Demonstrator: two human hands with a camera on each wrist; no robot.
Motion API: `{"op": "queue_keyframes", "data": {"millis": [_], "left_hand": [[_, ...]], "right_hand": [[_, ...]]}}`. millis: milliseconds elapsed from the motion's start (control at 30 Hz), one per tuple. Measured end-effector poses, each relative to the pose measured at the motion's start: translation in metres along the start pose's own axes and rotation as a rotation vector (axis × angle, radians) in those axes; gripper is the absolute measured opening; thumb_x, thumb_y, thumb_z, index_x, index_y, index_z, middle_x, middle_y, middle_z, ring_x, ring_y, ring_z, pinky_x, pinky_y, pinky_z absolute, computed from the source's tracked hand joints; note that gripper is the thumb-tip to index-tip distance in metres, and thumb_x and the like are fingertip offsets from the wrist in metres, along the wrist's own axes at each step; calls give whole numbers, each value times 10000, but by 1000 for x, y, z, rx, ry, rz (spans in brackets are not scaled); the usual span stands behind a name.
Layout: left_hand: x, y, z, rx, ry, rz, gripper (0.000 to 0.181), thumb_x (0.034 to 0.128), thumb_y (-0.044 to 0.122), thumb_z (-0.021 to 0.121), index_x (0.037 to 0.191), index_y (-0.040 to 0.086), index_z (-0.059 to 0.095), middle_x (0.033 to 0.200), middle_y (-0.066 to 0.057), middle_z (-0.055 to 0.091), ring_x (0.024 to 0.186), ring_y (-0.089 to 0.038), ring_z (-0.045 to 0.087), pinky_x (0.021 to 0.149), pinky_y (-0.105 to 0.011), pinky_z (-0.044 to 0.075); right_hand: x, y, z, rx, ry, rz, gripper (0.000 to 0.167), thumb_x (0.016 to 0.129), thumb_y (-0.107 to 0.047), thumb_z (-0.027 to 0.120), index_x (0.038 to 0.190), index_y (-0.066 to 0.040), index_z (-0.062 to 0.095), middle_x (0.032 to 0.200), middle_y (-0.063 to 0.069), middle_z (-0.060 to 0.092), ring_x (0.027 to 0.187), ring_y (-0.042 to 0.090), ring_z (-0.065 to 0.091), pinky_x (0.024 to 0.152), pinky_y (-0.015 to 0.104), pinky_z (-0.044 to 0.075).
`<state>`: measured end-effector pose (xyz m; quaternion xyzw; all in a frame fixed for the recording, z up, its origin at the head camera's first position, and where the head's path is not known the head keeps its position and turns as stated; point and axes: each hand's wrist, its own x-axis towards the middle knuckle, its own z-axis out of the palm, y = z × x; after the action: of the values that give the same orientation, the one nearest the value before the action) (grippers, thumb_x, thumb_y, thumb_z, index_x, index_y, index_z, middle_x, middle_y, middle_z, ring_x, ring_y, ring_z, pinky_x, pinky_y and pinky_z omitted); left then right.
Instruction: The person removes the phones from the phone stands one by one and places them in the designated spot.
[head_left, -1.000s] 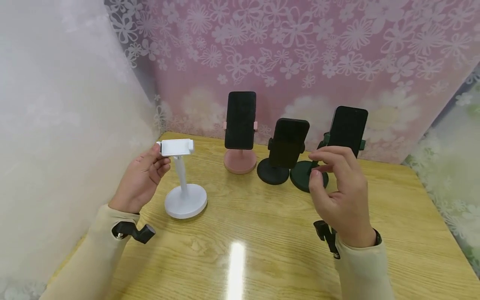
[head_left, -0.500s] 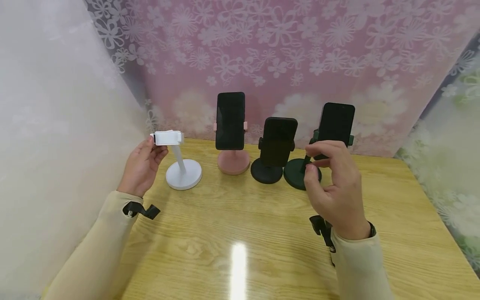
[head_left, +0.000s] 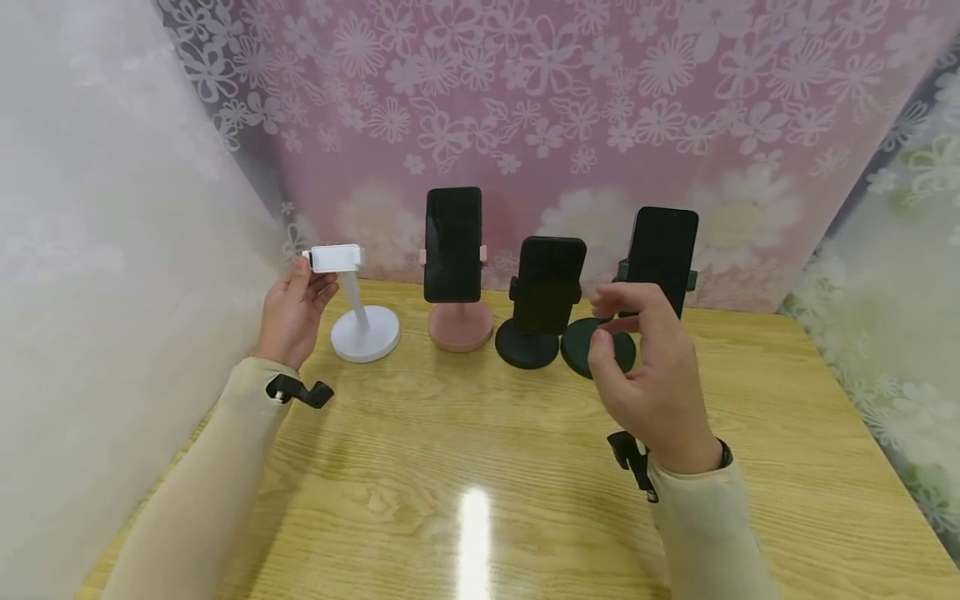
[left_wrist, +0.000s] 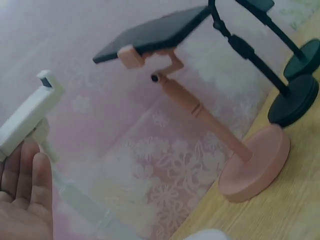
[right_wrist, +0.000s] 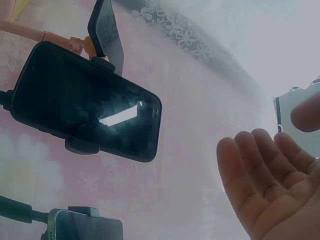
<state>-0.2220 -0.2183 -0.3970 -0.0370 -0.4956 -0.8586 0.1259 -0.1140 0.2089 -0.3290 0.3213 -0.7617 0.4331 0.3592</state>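
At the left of the head view, my left hand (head_left: 291,317) pinches the left end of the clamp on a white phone stand (head_left: 365,335). The left wrist view shows the fingers (left_wrist: 25,172) under the white clamp (left_wrist: 25,120). My right hand (head_left: 651,375) hovers in front of the green stand (head_left: 577,345) and its phone (head_left: 663,250), fingers bent and a gap between thumb and forefinger. In the right wrist view that hand (right_wrist: 275,185) holds nothing, to the right of the black stand's phone (right_wrist: 87,100).
A pink stand (head_left: 461,327) holds an upright phone (head_left: 453,244), and a black stand (head_left: 527,343) holds a tilted phone (head_left: 550,285). They stand in a row along the back of the wooden table (head_left: 420,450), before a pink flowered curtain (head_left: 510,100).
My left hand and the white stand have moved back, bringing its base into line beside the pink stand. The right hand has shifted slightly left in view, its fingers still bent. The camera view has shifted too.
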Motion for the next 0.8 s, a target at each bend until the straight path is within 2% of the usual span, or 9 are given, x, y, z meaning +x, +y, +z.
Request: {"op": "queue_keyframes", "data": {"millis": [200, 333, 433, 567, 633, 700, 767, 800], "left_hand": [[17, -4, -1, -12, -32, -5, 348, 1048, 310, 551, 1250, 34, 619, 1097, -63, 631, 1019, -162, 623, 913, -229, 545], [24, -4, 0, -54, 17, -20, 303, 1023, 303, 588, 1198, 69, 668, 1045, -54, 665, 984, -166, 646, 892, -243, 560], [28, -4, 2, -45, 49, -23, 267, 1015, 298, 601, 1160, 89, 682, 1018, -47, 685, 965, -165, 656, 864, -236, 564], [33, -4, 3, -10, 43, -57, 271, 1016, 305, 611, 1171, 93, 677, 1040, -43, 684, 989, -167, 656, 877, -233, 560], [33, -1, 4, 33, 53, -90, 337, 1021, 324, 603, 1255, 84, 641, 1098, -43, 658, 1045, -169, 640, 937, -241, 545], [29, 5, 9, 115, 91, -97, 406, 1031, 304, 609, 1366, 81, 557, 1193, -27, 600, 1142, -170, 602, 1018, -263, 508], [19, 16, 17, 274, 154, -49, 481, 1046, 290, 613, 1467, 120, 456, 1310, -2, 524, 1250, -159, 528, 1088, -258, 446], [12, 22, 23, 351, 184, 5, 507, 1050, 263, 620, 1496, 133, 415, 1359, 5, 486, 1299, -153, 486, 1121, -260, 408]], "right_hand": [[-1, 3, -2, -50, -42, 47, 451, 917, 15, 586, 1357, 51, 494, 1193, 187, 623, 1055, 250, 610, 948, 193, 474], [-1, 3, -1, -48, -52, 73, 491, 919, 29, 584, 1394, 28, 459, 1201, 179, 617, 1035, 229, 609, 953, 213, 473], [-2, 3, 2, -32, -48, 80, 500, 917, 41, 579, 1401, 16, 459, 1203, 154, 621, 1027, 210, 603, 947, 217, 475], [-3, 5, 3, -42, -59, 84, 504, 919, 37, 586, 1405, 11, 456, 1215, 154, 617, 1031, 213, 600, 953, 203, 468], [-3, 4, 3, -67, -54, 101, 510, 919, 40, 587, 1410, 6, 454, 1215, 150, 617, 1030, 224, 604, 952, 200, 464], [-4, 1, 2, -98, -47, 150, 502, 930, 23, 590, 1413, -5, 454, 1212, 137, 613, 1028, 217, 611, 936, 190, 464], [-4, -3, 1, -127, -41, 216, 484, 942, 4, 589, 1408, -11, 462, 1207, 112, 610, 1016, 212, 616, 910, 185, 467], [-4, -6, 1, -143, -39, 252, 472, 949, -10, 590, 1406, -17, 468, 1207, 97, 607, 1014, 205, 617, 900, 180, 468]]}}
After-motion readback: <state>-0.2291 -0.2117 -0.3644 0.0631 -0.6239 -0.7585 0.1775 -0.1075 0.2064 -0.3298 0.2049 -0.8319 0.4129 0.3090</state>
